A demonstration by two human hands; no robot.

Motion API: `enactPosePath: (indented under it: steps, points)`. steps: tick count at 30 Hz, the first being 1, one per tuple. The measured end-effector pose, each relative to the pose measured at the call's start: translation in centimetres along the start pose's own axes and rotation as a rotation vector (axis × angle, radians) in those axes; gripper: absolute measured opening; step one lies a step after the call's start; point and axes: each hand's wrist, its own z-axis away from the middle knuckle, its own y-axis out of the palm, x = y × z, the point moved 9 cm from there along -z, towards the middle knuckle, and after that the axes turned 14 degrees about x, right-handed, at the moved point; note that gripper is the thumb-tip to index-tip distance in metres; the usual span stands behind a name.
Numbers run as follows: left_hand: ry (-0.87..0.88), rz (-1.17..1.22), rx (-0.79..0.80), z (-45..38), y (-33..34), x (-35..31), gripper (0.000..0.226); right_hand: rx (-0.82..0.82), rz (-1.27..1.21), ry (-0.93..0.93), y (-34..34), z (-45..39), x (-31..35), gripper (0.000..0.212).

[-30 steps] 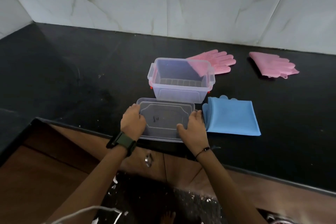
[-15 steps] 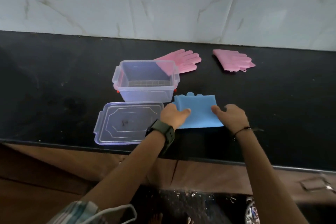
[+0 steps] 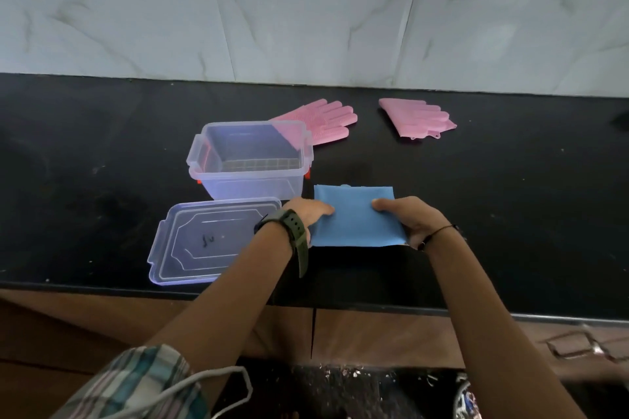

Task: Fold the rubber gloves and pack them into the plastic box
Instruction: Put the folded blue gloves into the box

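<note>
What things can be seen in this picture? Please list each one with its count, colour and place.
plastic box: 1, clear, open, on the counter, left of centre
lid: 1, clear, lying flat in front of the box
blue glove: 1, blue, folded, right of the lid, held at both sides
pink gloves: 2, pink, at the back; one behind the box, one further right
counter: 1, black
wall: white marbled tiles, behind the counter
left hand: 1, green watch on the wrist, on the glove's left edge
right hand: 1, thin black band on the wrist, on the glove's right edge
</note>
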Motion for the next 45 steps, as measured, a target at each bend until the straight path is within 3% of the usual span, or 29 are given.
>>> enactPosePath:
  steps: [2, 7, 10, 13, 17, 20, 23, 25, 28, 31, 34, 37, 39, 41, 43, 45]
  points:
    - [0.016, 0.146, 0.077, 0.9, 0.7, 0.1, 0.037, 0.028, -0.024, -0.028, 0.2, 0.8, 0.6, 0.018]
    - [0.281, 0.132, 0.111, 4.5, -1.0, -5.6, 0.034, 0.075, -0.059, -0.29, 1.5, 3.9, 7.2, 0.007]
    - [0.458, 0.119, 0.05, 6.9, -5.2, -10.7, 0.037, 0.176, -0.131, -0.493, 5.0, 4.2, 12.9, 0.015]
    - [0.523, 0.11, -0.088, 7.7, -11.3, -13.5, 0.043, 0.199, -0.099, -0.509, 9.7, 1.0, 16.3, 0.019]
    - [0.389, 0.014, -0.236, 4.8, -17.5, -12.5, 0.07, 0.16, 0.016, -0.361, 14.8, -4.3, 16.9, 0.012]
    - [0.284, -0.159, -0.277, 1.9, -19.5, -11.1, 0.057, 0.206, 0.12, -0.34, 16.8, -7.5, 16.1, 0.017]
    - [0.289, -0.277, -0.215, 0.0, -18.5, -11.0, 0.032, 0.088, 0.296, -0.296, 16.1, -9.5, 15.4, 0.017]
    - [0.231, -0.485, -0.176, -0.6, -17.1, -11.0, 0.029, 0.038, 0.4, -0.225, 15.6, -10.4, 14.8, 0.013]
    - [0.122, -0.746, -0.318, -0.4, -16.6, -11.2, 0.04, 0.005, 0.654, -0.094, 15.8, -11.1, 13.6, 0.008]
    - [0.043, -1.022, -0.242, -2.6, -15.2, -10.6, 0.043, -0.024, 0.878, 0.035, 16.0, -12.1, 11.8, 0.04]
    - [-0.019, -1.283, -0.221, -4.5, -14.3, -9.9, 0.043, -0.032, 0.9, 0.056, 16.2, -12.6, 11.1, 0.044]
    - [-0.013, -1.464, -0.316, -4.8, -14.6, -10.9, 0.04, -0.043, 0.945, 0.001, 16.5, -12.0, 11.8, 0.046]
    - [0.026, -1.448, -0.441, -3.8, -15.4, -12.5, 0.036, -0.118, 1.042, -0.129, 16.3, -11.0, 14.0, 0.034]
    - [0.146, -1.453, -0.571, -1.7, -14.8, -15.3, 0.03, -0.184, 1.086, -0.322, 15.8, -9.0, 17.1, 0.014]
    - [0.277, -1.43, -0.633, -0.2, -12.5, -18.2, 0.025, -0.264, 1.083, -0.471, 13.6, -6.7, 20.2, 0.016]
    - [0.418, -1.327, -0.592, 0.2, -8.7, -20.9, 0.023, -0.351, 1.066, -0.542, 9.4, -5.4, 22.4, 0.013]
